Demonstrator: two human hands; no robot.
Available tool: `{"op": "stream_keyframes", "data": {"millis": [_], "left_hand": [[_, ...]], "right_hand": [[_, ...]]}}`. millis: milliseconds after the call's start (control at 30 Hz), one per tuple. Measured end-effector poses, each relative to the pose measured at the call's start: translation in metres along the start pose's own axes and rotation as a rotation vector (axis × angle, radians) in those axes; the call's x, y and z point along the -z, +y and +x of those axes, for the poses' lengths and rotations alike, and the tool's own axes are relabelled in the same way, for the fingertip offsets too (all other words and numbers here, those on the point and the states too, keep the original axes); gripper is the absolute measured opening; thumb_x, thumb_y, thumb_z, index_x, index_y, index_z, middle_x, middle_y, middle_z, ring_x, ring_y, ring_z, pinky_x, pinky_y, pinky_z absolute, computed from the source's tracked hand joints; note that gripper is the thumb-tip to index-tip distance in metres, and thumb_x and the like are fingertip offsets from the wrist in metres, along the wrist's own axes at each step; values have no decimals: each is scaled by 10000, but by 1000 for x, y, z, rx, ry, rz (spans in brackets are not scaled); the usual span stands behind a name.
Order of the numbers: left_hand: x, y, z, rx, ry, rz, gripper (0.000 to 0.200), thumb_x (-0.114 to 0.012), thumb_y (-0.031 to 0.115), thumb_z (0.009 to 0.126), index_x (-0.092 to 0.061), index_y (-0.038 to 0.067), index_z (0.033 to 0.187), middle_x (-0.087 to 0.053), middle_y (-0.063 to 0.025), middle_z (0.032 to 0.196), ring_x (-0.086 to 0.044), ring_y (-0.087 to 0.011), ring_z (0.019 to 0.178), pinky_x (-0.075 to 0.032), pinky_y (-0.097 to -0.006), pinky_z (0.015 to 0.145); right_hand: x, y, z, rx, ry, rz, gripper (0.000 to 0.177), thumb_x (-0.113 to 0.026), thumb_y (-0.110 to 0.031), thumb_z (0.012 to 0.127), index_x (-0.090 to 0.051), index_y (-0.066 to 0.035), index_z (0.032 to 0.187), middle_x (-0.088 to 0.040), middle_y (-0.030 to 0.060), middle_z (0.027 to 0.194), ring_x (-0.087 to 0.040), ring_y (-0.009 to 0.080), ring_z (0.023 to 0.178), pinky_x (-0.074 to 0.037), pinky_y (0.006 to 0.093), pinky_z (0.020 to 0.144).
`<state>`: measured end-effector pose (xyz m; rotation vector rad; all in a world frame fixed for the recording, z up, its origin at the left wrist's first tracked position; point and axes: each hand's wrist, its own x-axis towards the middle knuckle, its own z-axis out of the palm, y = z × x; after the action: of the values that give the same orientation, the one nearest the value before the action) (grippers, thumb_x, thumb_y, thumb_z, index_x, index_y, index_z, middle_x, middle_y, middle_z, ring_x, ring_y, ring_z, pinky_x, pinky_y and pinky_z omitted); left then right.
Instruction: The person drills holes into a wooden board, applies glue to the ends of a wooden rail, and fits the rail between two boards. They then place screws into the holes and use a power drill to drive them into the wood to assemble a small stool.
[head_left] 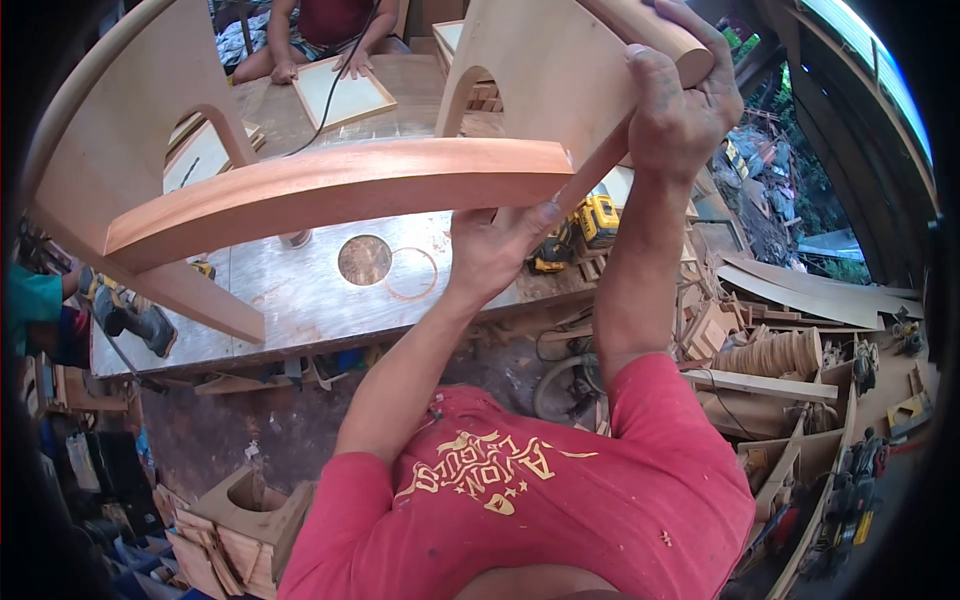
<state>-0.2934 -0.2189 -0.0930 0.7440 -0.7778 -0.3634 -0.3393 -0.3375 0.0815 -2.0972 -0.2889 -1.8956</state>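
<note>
A light wooden furniture frame stands tilted before me. Its left side panel point(110, 120) and right side panel point(555, 70) both have arched cut-outs, and a curved reddish rail point(340, 185) spans between them. My right hand point(685, 110) is wrapped around the thick rounded edge point(665, 35) at the top of the right panel. Lower down, my left hand point(495, 250) grips the right panel's edge beside the rail's end, thumb in front; its other fingers are partly hidden behind the wood.
Beneath the frame lies a worktable point(300, 320) with a round hole. A yellow drill point(598, 220) sits behind my left hand; another power tool point(140, 315) is at left. Across the table, a person's hands touch a white framed panel point(340, 90). Wood offcuts point(710, 330) pile at right.
</note>
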Motion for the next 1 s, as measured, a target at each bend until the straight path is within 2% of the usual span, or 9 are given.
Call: {"op": "stream_keyframes", "data": {"millis": [67, 167, 233, 267, 400, 500, 600, 667, 1000], "left_hand": [[1, -4, 4, -71, -41, 212, 368, -754, 213, 917, -669, 10, 1212, -718, -93, 1081, -676, -153, 984, -544, -301, 846], [5, 6, 8, 70, -76, 235, 335, -716, 239, 935, -686, 28, 1194, -734, -112, 1000, -696, -186, 973, -535, -329, 882], [14, -27, 14, -283, -54, 458, 353, -766, 222, 908, -681, 37, 1196, -726, -82, 1075, -667, -154, 1025, -524, -330, 904], [8, -5, 12, -86, -30, 131, 363, -781, 206, 897, -678, 51, 1208, -721, -80, 1109, -658, -158, 1046, -520, -335, 914], [24, -25, 14, -340, -72, 497, 373, -763, 239, 907, -675, 30, 1204, -723, -91, 1100, -663, -152, 1026, -521, -341, 906], [8, -10, 13, 135, -111, -24, 389, -745, 254, 921, -670, 4, 1209, -729, -93, 1062, -674, -143, 991, -534, -324, 865], [2, 3, 13, -51, -53, 77, 348, -772, 186, 905, -683, 3, 1188, -715, -76, 1071, -656, -142, 986, -534, -316, 851], [4, 9, 13, 36, -66, 122, 371, -780, 209, 902, -678, 0, 1190, -708, -75, 1082, -650, -154, 982, -529, -321, 860], [12, 5, 13, -8, -55, 66, 413, -814, 220, 873, -673, -12, 1185, -708, -78, 1097, -646, -159, 1004, -513, -329, 895]], "right_hand": [[-1, -6, -4, -2, 26, -258, 342, -636, -204, 847, -676, -8, 1125, -687, 89, 1020, -681, 229, 917, -540, 323, 804], [20, 22, -12, 151, -136, -675, 301, -675, -15, 793, -702, 25, 1090, -729, 118, 1094, -693, 241, 1020, -527, 330, 966], [0, 14, -6, -10, -15, -281, 323, -660, -1, 797, -694, 36, 1116, -715, 150, 1156, -681, 255, 1069, -516, 352, 997], [-10, 5, -6, -130, 95, 29, 327, -650, 9, 801, -691, 43, 1124, -708, 164, 1179, -677, 262, 1086, -511, 362, 1008], [-10, 6, -5, -121, 78, 56, 298, -642, 14, 813, -689, 60, 1103, -703, 172, 1185, -673, 285, 1107, -522, 368, 1010], [-1, 7, -2, -34, 49, -102, 263, -657, -21, 815, -692, 60, 1063, -698, 163, 1173, -665, 268, 1106, -511, 339, 998], [0, 8, -5, -11, 36, -182, 309, -655, -61, 820, -668, -2, 1123, -695, 128, 1126, -655, 225, 959, -523, 322, 837], [-2, 17, -2, 10, 25, 17, 485, -763, -307, 801, -648, 45, 1115, -668, 167, 1151, -625, 259, 1093, -481, 383, 982], [-6, 9, 0, 47, -11, 11, 444, -747, -263, 815, -638, 43, 1118, -667, 163, 1141, -625, 249, 1084, -484, 373, 974]]}}
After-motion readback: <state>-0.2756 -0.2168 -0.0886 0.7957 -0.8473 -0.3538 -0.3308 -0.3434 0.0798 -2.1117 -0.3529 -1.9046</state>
